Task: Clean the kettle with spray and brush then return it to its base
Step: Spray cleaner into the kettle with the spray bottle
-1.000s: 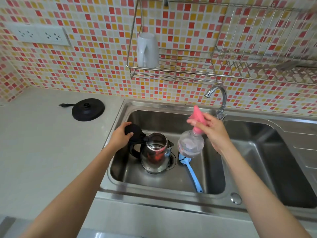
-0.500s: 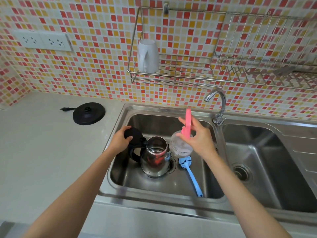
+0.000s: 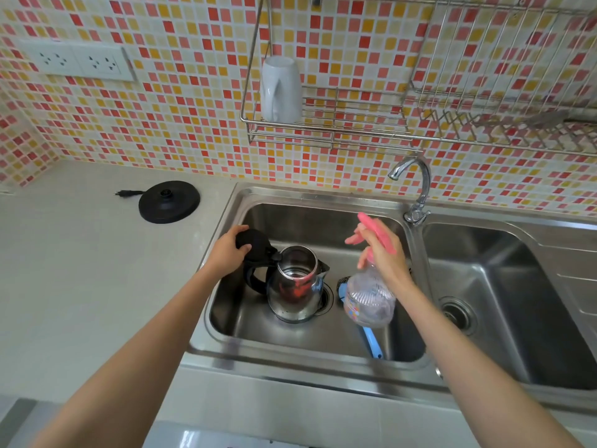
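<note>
Nearest, the blue brush point(image 3: 372, 345) is seen lying in the left sink bowl point(image 3: 223, 321), partly hidden behind the spray bottle point(image 3: 370, 300). It is probably left there to be ready for scrubbing. The bottle is gripped at its neck by the right hand point(image 3: 386, 258), fingers curled round it under the pink top point(image 3: 376, 229), with some fingers stretched out in front. Whether the trigger is squeezed cannot be told. The bottle is held just beside the kettle point(image 3: 295, 286), likely so the spray can be aimed inside. The kettle is stood upright over the drain point(image 3: 327, 300), so dirty water can run away. Its black lid point(image 3: 251, 241) is held back by the left hand point(image 3: 226, 252), fingers curled over it, so the mouth is open. Farther off, the base point(image 3: 169, 202) is set on the counter point(image 3: 80, 270), well apart from the sink, likely so it is not wetted.
</note>
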